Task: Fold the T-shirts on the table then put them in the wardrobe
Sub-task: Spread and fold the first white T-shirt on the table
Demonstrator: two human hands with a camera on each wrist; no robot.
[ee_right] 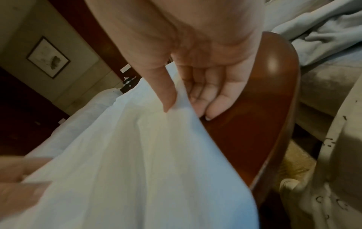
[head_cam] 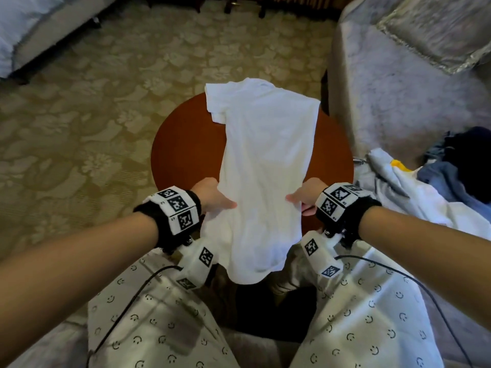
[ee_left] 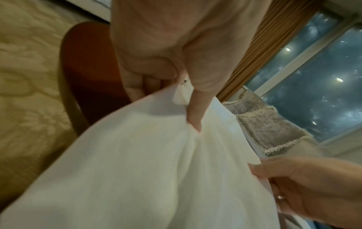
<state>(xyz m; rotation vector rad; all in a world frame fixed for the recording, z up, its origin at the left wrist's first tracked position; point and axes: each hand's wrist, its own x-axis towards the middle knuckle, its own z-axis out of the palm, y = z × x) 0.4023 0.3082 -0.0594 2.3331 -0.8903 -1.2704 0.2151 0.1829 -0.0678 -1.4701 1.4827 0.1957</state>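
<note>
Stretched lengthwise across the round red-brown table (head_cam: 180,144): a white T-shirt (head_cam: 265,144), long axis running straight away from the body, collar and sleeves at the far rim, hem hanging off the near edge over the lap. Pinched at each side of its lower part, thumb over cloth and fingers curled beneath, by left hand (head_cam: 212,193) and right hand (head_cam: 308,195). Heaped just right of the table, more clothes (head_cam: 425,179).

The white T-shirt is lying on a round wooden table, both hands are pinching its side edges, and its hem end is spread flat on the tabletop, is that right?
Not quite. The white T-shirt lies on the round wooden table and the left hand and right hand pinch its side edges, but the head view shows the hem end hanging off the near table edge, over the person's lap.
</note>
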